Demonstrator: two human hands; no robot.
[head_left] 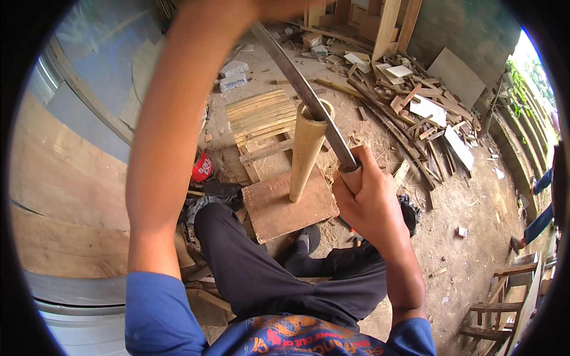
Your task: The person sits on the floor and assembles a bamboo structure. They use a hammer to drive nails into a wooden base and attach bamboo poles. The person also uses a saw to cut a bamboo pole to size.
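A length of bamboo (305, 155) stands upright on a wooden block (270, 207) between my knees. Its hollow top end faces me. Across that rim lies the long blade of a machete (300, 86); whether it has bitten into the bamboo I cannot tell. My right hand (371, 199) is closed around the machete's handle, to the right of the bamboo. Raised high at the upper edge is my left hand (267, 7), above the blade's far end. It is blurred and cut off by the frame, so its fingers and anything in them are hidden.
A slatted wooden pallet (261, 118) lies beyond the block, with a red container (202, 167) to its left. Scrap wood (415, 107) is heaped at the far right. A wooden frame (499, 305) stands at the near right; another person's leg (537, 225) shows at the right edge.
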